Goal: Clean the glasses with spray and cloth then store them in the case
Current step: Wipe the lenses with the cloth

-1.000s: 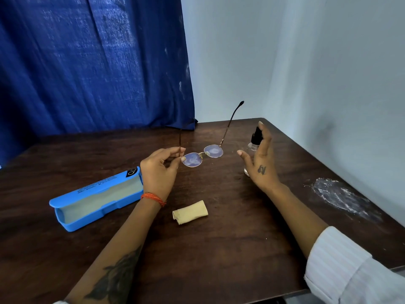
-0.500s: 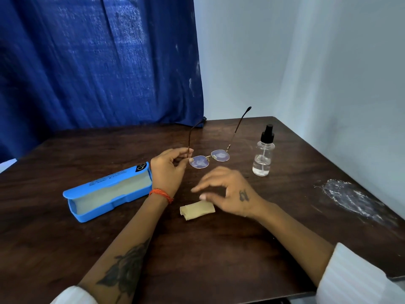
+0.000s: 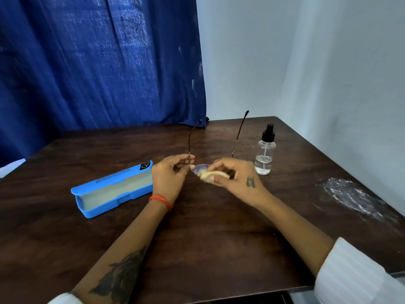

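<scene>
Thin wire-framed glasses (image 3: 201, 168) hang above the table with both temples pointing away from me. My left hand (image 3: 169, 177) pinches the frame at its left hinge. My right hand (image 3: 235, 178) grips a small beige cloth (image 3: 209, 174) and holds it against the lenses, hiding the right lens. A clear spray bottle (image 3: 265, 153) with a black nozzle stands on the table just right of my right hand. The blue glasses case (image 3: 114, 189) lies open to the left of my left hand, its pale lining showing.
The dark wooden table (image 3: 208, 233) has a white smeared patch (image 3: 352, 196) near its right edge. A blue curtain (image 3: 98, 62) hangs behind the table and a pale wall (image 3: 306, 62) closes off the back right.
My right hand left the spray bottle standing, picked the beige cloth up off the table and brought it to the lenses. The left hand kept holding the glasses.
</scene>
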